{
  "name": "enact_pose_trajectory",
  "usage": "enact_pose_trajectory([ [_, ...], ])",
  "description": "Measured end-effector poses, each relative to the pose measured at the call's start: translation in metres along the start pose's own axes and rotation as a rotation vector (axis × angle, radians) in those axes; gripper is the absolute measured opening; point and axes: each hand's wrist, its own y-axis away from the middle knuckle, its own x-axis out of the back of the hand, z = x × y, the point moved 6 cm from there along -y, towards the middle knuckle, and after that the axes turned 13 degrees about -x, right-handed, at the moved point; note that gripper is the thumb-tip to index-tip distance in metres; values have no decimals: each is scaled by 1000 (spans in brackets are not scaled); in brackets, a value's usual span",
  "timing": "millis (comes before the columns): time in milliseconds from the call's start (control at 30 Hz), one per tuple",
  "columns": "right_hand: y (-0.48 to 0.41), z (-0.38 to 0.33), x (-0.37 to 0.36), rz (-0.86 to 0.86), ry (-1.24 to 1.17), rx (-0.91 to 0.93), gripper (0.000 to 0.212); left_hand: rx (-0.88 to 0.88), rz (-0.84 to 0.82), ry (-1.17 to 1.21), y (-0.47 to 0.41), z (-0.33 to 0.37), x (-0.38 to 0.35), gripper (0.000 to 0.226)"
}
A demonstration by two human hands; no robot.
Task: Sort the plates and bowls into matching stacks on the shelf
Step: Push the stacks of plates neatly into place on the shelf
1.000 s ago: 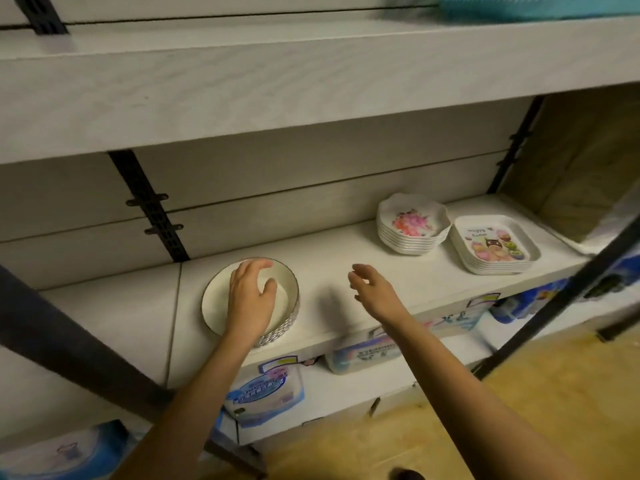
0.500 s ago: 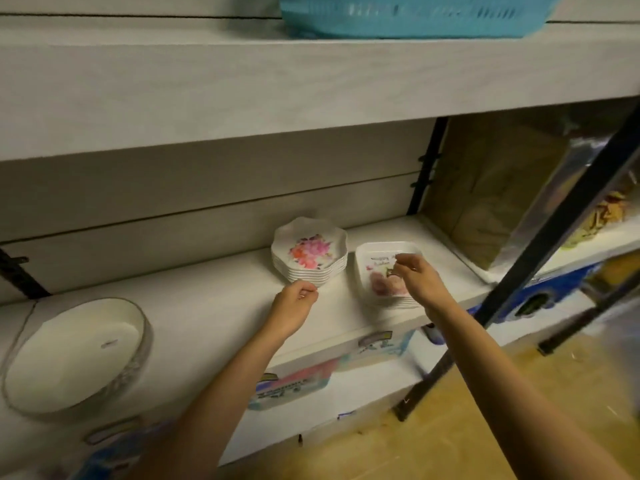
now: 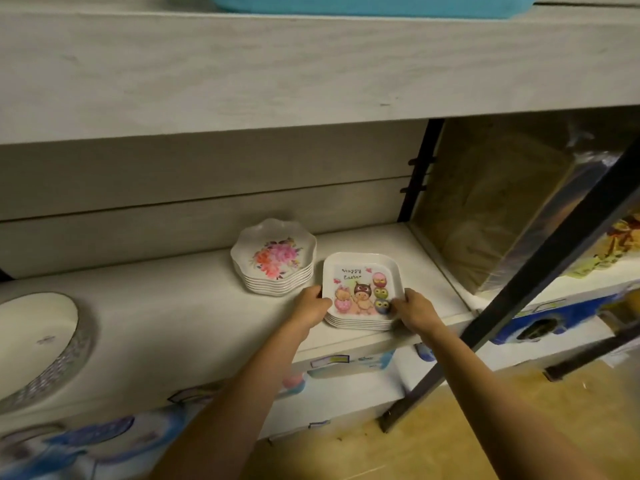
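Hands (image 3: 313,306) (image 3: 415,310) gripping square plates (image 3: 362,271) — pale shelf (image 3: 173,306)

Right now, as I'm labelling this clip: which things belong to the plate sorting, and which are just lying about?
Job: square Easter plate stack, gripped at both sides by left hand and right hand; floral plate stack; round white dish; shelf.
Lying about: teal basket overhead; printed boxes below the shelf.

The bowl (image 3: 38,344) is cut off by the left edge, and the teal basket (image 3: 370,5) by the top. The fingers of the left hand (image 3: 311,304) and right hand (image 3: 414,311) are largely hidden beside the square plates (image 3: 362,289), whose lower ones are seen only as rims. The print on the boxes (image 3: 104,441) is blurred beyond reading.
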Motion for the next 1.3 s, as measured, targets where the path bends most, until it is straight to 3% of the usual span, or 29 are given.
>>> enact_pose_trajectory([
  [233, -3, 4, 8, -15, -101, -26, 13, -44, 44, -77, -6, 15, -1, 32],
  [433, 20, -18, 26, 6, -200, 96, 9, -176, 44, -138, 1, 46, 20, 25],
  [600, 53, -63, 17, 55, -211, 174, 19, -243, 132, -72, 17, 63, 71, 28],
  [700, 78, -91, -5, 39, -193, 234, 22, -239, 179, -44, 33, 56, 114, 32],
  [833, 106, -124, -50, 18, -167, 302, 10, -223, 261, -82, 64, 45, 177, 37],
  [1033, 134, -160, -136, -52, -93, 358, 28, -149, 342, -121, 106, 2, 259, 45],
  [1300, 150, -164, -216, -52, 27, 320, 27, -43, 306, -100, 131, -65, 299, 36],
])
